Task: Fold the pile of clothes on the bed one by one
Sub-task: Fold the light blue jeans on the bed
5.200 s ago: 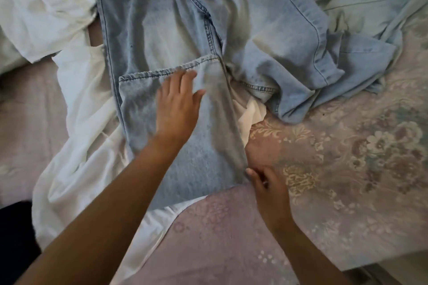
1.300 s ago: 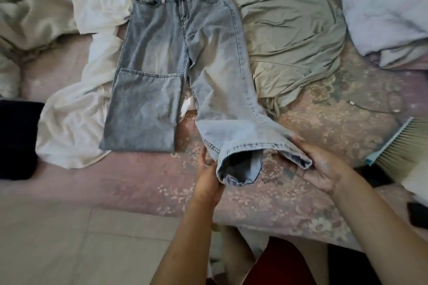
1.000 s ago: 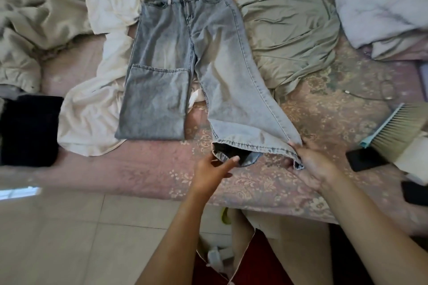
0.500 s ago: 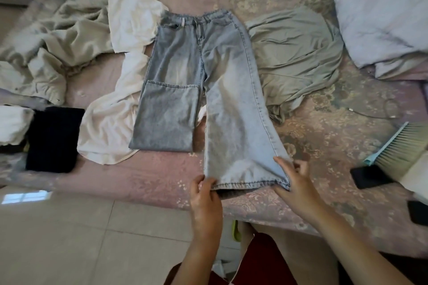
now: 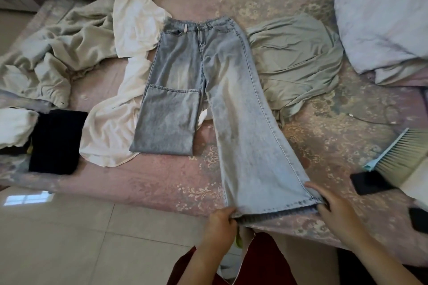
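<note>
Fingers first: our left hand (image 5: pixel 218 223) has its fingers curled, pinching the left corner of the hem on the jeans (image 5: pixel 208 90), and our right hand (image 5: pixel 333 211) grips the right corner with the thumb lying on top of the denim. That leg runs out straight to the near edge of the bed (image 5: pixel 150 183); the other leg is folded back up on itself. The jeans lie flat mid-bed, waistband at the far end. A white garment (image 5: pixel 111 127) pokes out from under the folded leg, a grey-green top (image 5: pixel 296 58) lies just right of them, and a folded black piece (image 5: pixel 55 141) sits well off to the left
</note>
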Action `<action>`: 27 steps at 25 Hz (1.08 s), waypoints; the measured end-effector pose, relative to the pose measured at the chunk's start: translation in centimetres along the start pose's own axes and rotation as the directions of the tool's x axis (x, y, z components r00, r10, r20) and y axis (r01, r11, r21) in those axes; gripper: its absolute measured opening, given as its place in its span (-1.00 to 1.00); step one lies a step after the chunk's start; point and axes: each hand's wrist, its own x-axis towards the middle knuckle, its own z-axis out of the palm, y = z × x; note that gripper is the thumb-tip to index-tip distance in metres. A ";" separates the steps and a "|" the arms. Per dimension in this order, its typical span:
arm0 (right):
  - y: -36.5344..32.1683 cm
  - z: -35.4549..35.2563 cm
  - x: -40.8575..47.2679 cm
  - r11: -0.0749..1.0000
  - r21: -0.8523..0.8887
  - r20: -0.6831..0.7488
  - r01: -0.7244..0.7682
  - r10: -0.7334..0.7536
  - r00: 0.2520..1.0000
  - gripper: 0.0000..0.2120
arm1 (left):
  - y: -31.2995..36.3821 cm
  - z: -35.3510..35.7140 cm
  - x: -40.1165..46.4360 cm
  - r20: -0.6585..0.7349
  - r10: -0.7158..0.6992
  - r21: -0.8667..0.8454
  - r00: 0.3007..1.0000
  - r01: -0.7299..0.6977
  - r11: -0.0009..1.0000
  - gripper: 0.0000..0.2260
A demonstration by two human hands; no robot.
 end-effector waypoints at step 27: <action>-10.6 -4.5 36.9 0.950 0.311 0.053 -0.038 0.022 0.998 -0.72 | 3.3 -7.3 32.2 -0.270 -0.182 -0.483 0.946 0.031 0.875 -0.57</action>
